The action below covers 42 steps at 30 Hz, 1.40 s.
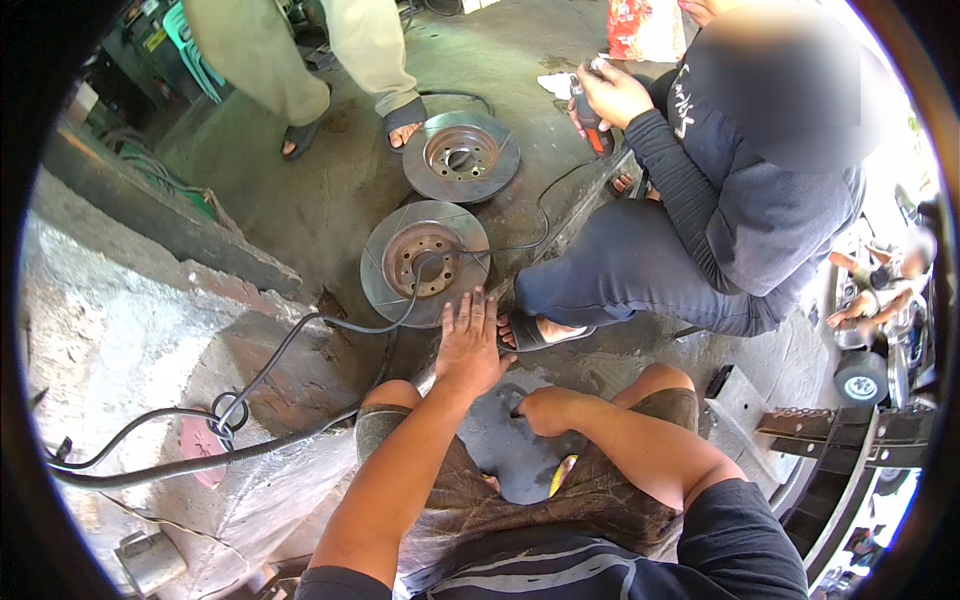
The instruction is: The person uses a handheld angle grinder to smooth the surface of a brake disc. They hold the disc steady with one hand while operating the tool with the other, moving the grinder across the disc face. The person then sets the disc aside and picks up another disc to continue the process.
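Note:
My left hand [468,340] reaches forward with fingers extended, at the near edge of the lower brake disc [389,285]; whether it touches cannot be told. The disc lies flat with a rusty hub, a black cable [360,328] crossing it. A second disc [435,180] lies just beyond. My right hand [548,410] is closed between my knees, with something small and dark at its fingers that I cannot make out. A seated co-worker [640,260] at the right holds a black and red corded tool [588,117] in their hands.
A standing person's legs [355,55] are at the far disc. Concrete ledge [140,270] and coiled cables [230,418] are at left, near a metal cylinder [145,555]. Steel beams [830,450] are at right, with another person [875,280] beyond. A red bag [640,30] stands at the back.

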### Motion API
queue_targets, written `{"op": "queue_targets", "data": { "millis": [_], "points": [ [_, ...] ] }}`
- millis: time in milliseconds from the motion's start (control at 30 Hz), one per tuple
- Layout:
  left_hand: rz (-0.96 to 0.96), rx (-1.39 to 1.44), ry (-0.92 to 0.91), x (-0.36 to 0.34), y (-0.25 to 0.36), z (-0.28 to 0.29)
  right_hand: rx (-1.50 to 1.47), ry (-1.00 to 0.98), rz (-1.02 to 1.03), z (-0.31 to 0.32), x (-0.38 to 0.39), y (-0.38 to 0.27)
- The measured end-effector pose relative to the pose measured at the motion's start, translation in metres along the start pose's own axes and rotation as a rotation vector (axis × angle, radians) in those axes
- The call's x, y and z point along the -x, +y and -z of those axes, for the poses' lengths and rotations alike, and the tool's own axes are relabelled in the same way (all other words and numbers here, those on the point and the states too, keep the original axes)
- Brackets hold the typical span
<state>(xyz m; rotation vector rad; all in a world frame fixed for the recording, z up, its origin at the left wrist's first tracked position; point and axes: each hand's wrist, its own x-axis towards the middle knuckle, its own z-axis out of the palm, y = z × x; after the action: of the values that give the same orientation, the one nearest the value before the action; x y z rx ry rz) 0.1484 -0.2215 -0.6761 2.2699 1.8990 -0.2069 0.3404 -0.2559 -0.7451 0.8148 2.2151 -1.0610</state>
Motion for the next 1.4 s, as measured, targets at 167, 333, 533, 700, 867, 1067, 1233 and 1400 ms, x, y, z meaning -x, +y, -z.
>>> {"op": "queue_targets", "data": {
  "millis": [167, 333, 533, 700, 867, 1067, 1233, 1400],
  "points": [
    [0.109, -0.013, 0.008, -0.019, -0.025, 0.0, -0.151, 0.134, 0.043, 0.024, 0.028, -0.002],
    [0.29, 0.045, 0.021, -0.019, -0.063, 0.012, -0.147, 0.109, 0.013, 0.025, 0.03, 0.011],
    [0.215, 0.139, 0.13, -0.012, -0.085, 0.018, -0.147, -0.004, -0.091, 0.034, 0.03, 0.007],
    [0.215, 0.18, 0.202, -0.018, -0.062, 0.019, -0.181, 0.036, -0.151, 0.026, 0.014, 0.014],
    [0.241, 0.278, 0.29, -0.024, -0.051, 0.001, -0.299, 0.032, -0.235, 0.027, -0.001, 0.002],
    [0.192, 0.179, 0.203, -0.026, -0.06, -0.019, -0.258, 0.161, -0.268, 0.029, -0.011, 0.008],
    [0.191, 0.242, 0.16, -0.028, -0.063, -0.019, -0.304, 0.176, -0.291, 0.059, -0.004, -0.016],
    [0.222, 0.187, 0.266, -0.006, -0.086, -0.018, -0.508, 0.301, -0.266, 0.069, 0.002, -0.012]
  ]
}}
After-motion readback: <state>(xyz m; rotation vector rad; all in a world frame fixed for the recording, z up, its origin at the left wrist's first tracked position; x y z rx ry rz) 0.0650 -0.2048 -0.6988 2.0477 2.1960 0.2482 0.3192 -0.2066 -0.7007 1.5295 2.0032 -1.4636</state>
